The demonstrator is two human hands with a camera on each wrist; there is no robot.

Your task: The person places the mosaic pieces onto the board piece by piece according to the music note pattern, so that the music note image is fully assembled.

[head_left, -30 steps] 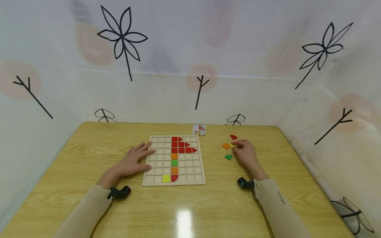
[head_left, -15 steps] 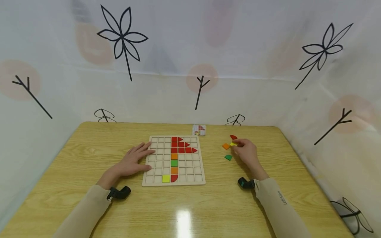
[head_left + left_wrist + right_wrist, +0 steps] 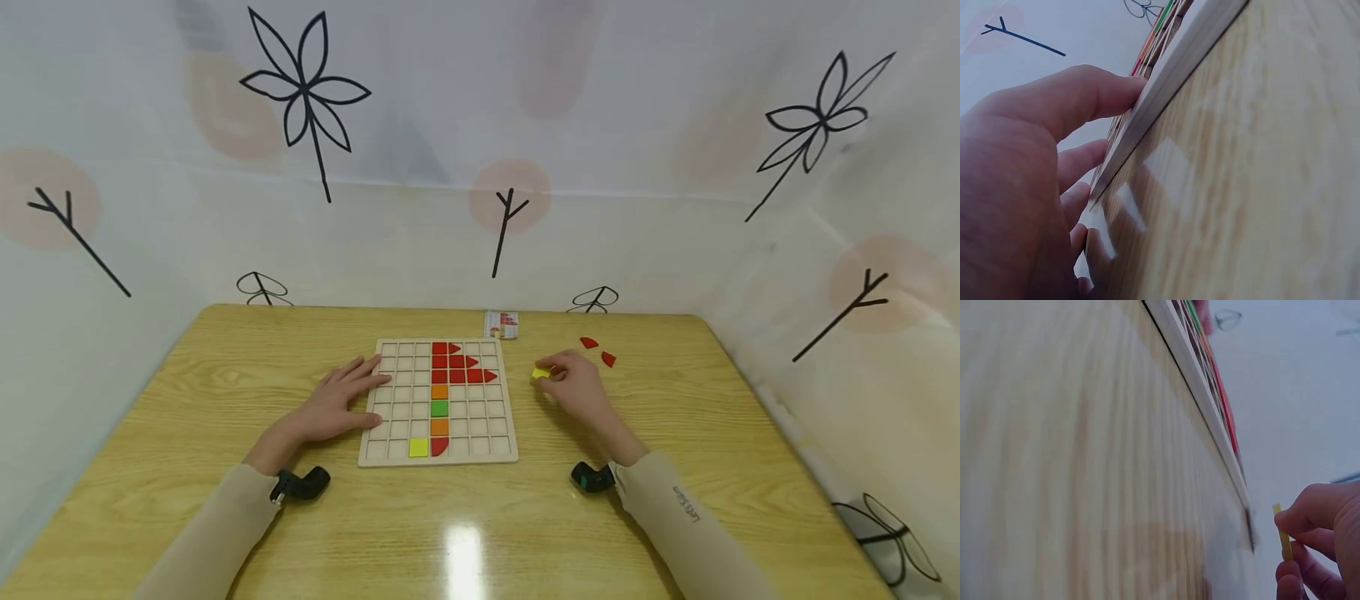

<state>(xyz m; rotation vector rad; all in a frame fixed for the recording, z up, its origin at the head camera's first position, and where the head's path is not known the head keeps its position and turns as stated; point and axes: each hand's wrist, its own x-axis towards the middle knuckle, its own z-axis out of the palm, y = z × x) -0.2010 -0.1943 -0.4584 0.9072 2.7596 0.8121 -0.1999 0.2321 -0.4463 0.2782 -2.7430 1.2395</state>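
Observation:
My right hand [image 3: 581, 393] pinches a yellow square tile [image 3: 540, 373] between thumb and fingers, just right of the wooden grid board [image 3: 512, 433]. In the right wrist view the yellow tile [image 3: 1283, 534] shows edge-on, its thin side toward the camera. My left hand [image 3: 333, 407] lies spread at the board's left side, fingertips over its edge; in the left wrist view the thumb meets the board's rim [image 3: 1166, 90]. Red squares [image 3: 439, 362] with red pointed tiles fill the board's top middle rows. Below them run an orange tile [image 3: 439, 392], a green tile [image 3: 439, 408] and another orange one.
At the column's foot sit a red quarter-round tile [image 3: 439, 447] and a yellow square [image 3: 417, 447]. Two loose red pieces [image 3: 589, 342] lie beyond my right hand. A small picture card [image 3: 502, 325] is behind the board. A patterned cloth wall [image 3: 420, 250] encloses the table.
My right hand has lifted the yellow tile and moved left toward the board. A second loose red piece is uncovered; the loose orange and green pieces are now out of sight. My left hand has stayed put.

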